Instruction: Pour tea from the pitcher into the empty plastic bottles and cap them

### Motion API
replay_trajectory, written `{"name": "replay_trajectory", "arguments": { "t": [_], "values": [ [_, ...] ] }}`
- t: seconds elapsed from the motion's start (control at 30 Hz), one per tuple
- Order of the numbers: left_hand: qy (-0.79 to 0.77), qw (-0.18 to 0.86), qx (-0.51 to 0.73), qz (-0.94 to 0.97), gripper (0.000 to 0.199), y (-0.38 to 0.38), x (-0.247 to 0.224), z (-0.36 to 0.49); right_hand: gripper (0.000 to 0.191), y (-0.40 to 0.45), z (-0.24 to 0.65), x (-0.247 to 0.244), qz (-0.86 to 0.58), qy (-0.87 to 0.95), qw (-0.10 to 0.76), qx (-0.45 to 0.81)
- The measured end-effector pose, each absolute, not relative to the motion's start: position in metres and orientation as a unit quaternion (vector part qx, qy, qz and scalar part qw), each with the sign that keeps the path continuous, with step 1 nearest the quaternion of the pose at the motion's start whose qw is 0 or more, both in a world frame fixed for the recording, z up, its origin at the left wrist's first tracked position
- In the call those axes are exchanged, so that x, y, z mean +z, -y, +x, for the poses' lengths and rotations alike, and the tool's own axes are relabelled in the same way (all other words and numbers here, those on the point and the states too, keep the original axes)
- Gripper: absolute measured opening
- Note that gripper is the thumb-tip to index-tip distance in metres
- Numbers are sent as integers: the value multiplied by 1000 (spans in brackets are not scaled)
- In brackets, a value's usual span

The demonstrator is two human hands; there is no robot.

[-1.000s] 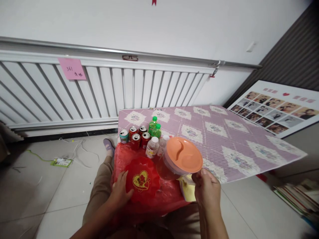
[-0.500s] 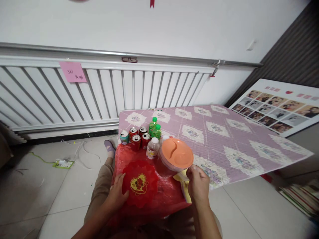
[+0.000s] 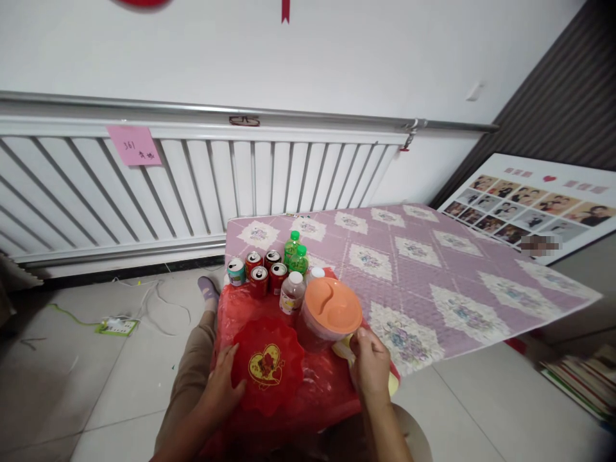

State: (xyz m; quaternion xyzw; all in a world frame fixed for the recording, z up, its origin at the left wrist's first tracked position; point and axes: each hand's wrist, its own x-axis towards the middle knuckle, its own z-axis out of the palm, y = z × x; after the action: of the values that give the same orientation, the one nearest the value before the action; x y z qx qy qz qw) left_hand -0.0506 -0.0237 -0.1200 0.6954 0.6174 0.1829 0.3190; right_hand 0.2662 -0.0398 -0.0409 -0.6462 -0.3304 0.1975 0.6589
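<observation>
At the orange bowl's [image 3: 333,306] near edge, the right hand [image 3: 369,360] pinches its fingers together, seemingly on the rim. Bottles [image 3: 292,293] and cans [image 3: 258,282] stand beyond on the red worktop [image 3: 327,378]; the left hand [image 3: 224,385] rests, fingers apart, on the red tray's [image 3: 267,366] edge.

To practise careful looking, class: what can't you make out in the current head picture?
- Rear white-capped bottle: head view; body mostly hidden by the orange dish and front bottle.
- Yellow item: head view; partly covered by the right hand.
- Small writing on the pink note: head view; too small.
- Red wall shape: head view; cut off by the top edge.
</observation>
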Motion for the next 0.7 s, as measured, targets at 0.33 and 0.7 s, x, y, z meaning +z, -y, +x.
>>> {"name": "replay_trajectory", "arguments": {
  "t": [0.33, 0.7],
  "values": [
    [-603, 301, 199, 712, 71, 25, -127, -51, 43, 47, 275, -33, -664, 376, 605, 227],
    [-499, 202, 359, 762, 69, -70, -58, 18, 43, 49, 273, -30, -667, 333, 634, 207]
  ]
}}
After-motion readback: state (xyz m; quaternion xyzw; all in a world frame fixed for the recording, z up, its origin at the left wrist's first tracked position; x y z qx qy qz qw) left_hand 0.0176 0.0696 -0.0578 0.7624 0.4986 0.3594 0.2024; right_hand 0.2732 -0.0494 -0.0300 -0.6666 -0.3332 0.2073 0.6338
